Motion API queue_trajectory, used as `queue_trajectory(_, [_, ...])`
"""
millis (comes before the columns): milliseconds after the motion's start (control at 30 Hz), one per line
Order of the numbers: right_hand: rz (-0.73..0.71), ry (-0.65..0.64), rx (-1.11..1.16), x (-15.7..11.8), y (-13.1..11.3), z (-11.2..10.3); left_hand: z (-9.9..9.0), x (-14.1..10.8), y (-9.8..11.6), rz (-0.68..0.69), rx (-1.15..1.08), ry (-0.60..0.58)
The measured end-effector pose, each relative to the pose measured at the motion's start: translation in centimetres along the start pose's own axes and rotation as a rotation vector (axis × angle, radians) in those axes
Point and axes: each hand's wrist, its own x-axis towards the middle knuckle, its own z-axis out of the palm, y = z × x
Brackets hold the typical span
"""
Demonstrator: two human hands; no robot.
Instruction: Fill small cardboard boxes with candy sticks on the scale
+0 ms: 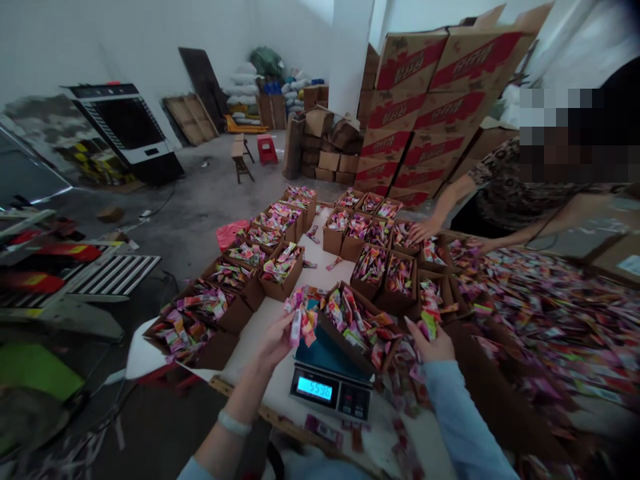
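A brown box of small colourful packets rests tilted on a digital scale whose display glows blue. My left hand, at the left side of that box, has its fingers closed on several pink and orange packets. On the right side of the box, my right hand grips a green and yellow packet. Loose packets lie on the white table in front of the scale.
Filled boxes stand in rows left and beyond the scale. A large heap of packets spreads at the right. Another person's hand touches a box there. Stacked cartons, a red stool and a conveyor stand farther off.
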Motion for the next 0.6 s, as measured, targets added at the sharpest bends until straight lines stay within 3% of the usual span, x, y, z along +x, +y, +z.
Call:
queue_trajectory(100, [0.05, -0.146, 0.185, -2.5, -1.1, 0.8, 0.6, -0.7, -0.3, 0.006, 0.043, 0.021])
queue_trajectory(267, [-0.057, -0.435, 0.349, -6.2, -5.4, 4.6, 4.7, -1.2, -2.6, 0.126, 0.196, -0.095])
queue_trajectory(333, [-0.084, -0.48, 0.363, -6.9, -6.6, 6.0, 6.4, -1.6, -3.9, 0.2, 0.303, -0.139])
queue_trajectory(500, [0.001, -0.525, 0.532, -7.8, -7.4, 7.4, 8.3, -2.5, -6.6, 0.542, 0.572, -0.04])
queue_trajectory(600, [0.082, -0.504, 0.638, -8.4, -7.0, 6.3, 8.0, -2.7, -7.2, 0.548, 0.689, -0.158])
